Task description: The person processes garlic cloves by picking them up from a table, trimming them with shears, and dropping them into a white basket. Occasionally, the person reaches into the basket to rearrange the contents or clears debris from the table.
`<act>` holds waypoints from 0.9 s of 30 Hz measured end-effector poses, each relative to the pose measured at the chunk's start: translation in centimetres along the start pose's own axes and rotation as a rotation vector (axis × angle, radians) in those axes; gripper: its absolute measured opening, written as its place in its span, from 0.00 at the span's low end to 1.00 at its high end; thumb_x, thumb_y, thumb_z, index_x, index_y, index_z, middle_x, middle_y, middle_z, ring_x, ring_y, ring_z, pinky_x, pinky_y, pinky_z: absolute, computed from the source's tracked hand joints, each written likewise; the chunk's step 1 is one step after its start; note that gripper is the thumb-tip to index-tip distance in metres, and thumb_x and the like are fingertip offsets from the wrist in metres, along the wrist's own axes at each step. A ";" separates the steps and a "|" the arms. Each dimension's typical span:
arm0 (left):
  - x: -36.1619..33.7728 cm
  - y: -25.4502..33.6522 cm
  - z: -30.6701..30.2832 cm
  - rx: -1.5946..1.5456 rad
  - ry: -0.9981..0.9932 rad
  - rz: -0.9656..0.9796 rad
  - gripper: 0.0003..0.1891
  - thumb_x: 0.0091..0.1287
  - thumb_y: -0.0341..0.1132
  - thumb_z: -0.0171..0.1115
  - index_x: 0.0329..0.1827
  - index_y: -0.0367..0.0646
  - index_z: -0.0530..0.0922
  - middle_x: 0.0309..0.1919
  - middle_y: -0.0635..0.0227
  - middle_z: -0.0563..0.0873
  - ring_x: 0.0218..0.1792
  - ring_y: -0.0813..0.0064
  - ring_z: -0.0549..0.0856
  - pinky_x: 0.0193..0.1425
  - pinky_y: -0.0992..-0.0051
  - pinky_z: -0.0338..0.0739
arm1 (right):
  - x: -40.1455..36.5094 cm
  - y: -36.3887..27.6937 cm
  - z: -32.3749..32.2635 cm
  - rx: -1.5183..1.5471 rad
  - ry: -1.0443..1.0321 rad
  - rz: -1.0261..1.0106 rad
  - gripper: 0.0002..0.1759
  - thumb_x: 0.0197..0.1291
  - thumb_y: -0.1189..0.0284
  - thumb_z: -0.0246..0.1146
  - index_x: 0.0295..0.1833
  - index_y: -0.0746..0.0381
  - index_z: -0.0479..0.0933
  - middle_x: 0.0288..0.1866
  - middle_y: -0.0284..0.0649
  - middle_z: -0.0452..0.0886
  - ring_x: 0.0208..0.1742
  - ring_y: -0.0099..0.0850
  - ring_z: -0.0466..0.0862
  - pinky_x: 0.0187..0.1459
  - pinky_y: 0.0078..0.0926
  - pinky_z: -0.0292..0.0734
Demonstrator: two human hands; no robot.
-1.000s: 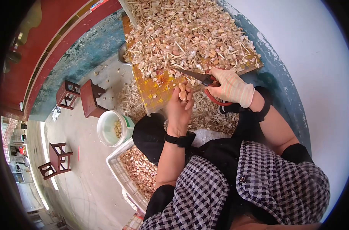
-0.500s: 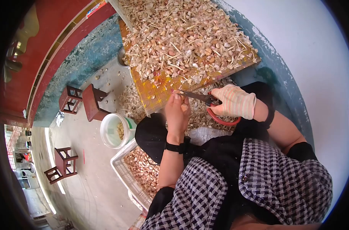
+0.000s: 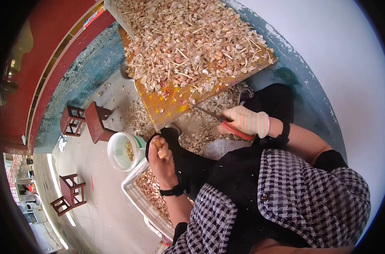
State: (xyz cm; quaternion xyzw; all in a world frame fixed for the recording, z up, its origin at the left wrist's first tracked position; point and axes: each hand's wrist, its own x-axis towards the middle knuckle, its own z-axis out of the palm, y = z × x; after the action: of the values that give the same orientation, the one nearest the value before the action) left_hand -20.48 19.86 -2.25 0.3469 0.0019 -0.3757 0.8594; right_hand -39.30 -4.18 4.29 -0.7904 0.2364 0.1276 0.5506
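Observation:
My left hand [image 3: 162, 167] is closed around garlic cloves [image 3: 162, 151], held above my knee near the white plastic crate [image 3: 131, 190]. The crate holds many loose cloves. In a striped knit glove, my right hand [image 3: 246, 120] grips scissors [image 3: 238, 132] by their red handles. Their dark blades point left toward the near edge of the board [image 3: 158, 112], and the tips lie close together. On that yellow-brown patterned board rests a big heap of garlic cloves, dry skins and stalks [image 3: 196, 46].
A white bucket [image 3: 113, 152] with some pale cloves stands left of my leg. Dark red wooden stools [image 3: 97, 122] are farther left, another [image 3: 69, 190] below them. Skins and stalks [image 3: 196, 137] litter the floor under the board. A blue-and-white wall [image 3: 315, 93] is at right.
My left hand has moved from the scissor tips down and left toward the crate, carrying the cloves. The right hand with the scissors has shifted slightly left and down. The camera view has shifted a little.

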 end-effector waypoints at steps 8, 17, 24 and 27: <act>-14.0 5.1 -20.2 0.398 0.778 0.113 0.12 0.76 0.41 0.53 0.38 0.43 0.73 0.25 0.76 0.73 0.18 0.89 0.63 0.16 0.86 0.50 | 1.1 4.9 1.3 -0.170 0.143 0.005 0.29 0.54 0.44 0.65 0.38 0.63 0.80 0.32 0.50 0.83 0.37 0.45 0.84 0.40 0.38 0.77; -25.0 6.0 -33.6 0.946 0.992 -0.453 0.21 0.65 0.41 0.59 0.57 0.38 0.71 0.46 0.57 0.78 0.43 0.67 0.77 0.35 0.69 0.74 | 5.5 7.7 -9.0 -0.450 0.646 0.019 0.21 0.53 0.57 0.67 0.51 0.53 0.81 0.35 0.49 0.83 0.40 0.49 0.83 0.42 0.43 0.76; -16.8 9.4 -27.0 1.130 1.144 -0.141 0.26 0.67 0.42 0.59 0.60 0.32 0.69 0.44 0.59 0.83 0.37 0.63 0.83 0.39 0.70 0.77 | 11.6 11.3 -17.0 -0.429 0.740 -0.019 0.20 0.54 0.61 0.67 0.52 0.55 0.80 0.39 0.48 0.84 0.43 0.46 0.84 0.44 0.41 0.77; -9.6 7.4 -14.1 1.188 0.901 0.199 0.14 0.70 0.37 0.56 0.48 0.33 0.77 0.36 0.62 0.83 0.36 0.72 0.82 0.33 0.73 0.76 | 12.5 13.1 -19.3 -0.420 0.674 -0.024 0.21 0.55 0.60 0.66 0.55 0.54 0.79 0.42 0.46 0.84 0.46 0.45 0.84 0.46 0.40 0.78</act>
State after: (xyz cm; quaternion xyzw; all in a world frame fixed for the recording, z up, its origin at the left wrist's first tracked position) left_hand -19.00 37.98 -5.99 0.8710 0.1188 -0.0558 0.4735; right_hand -36.48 -28.78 -5.13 -0.8862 0.3631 -0.0998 0.2700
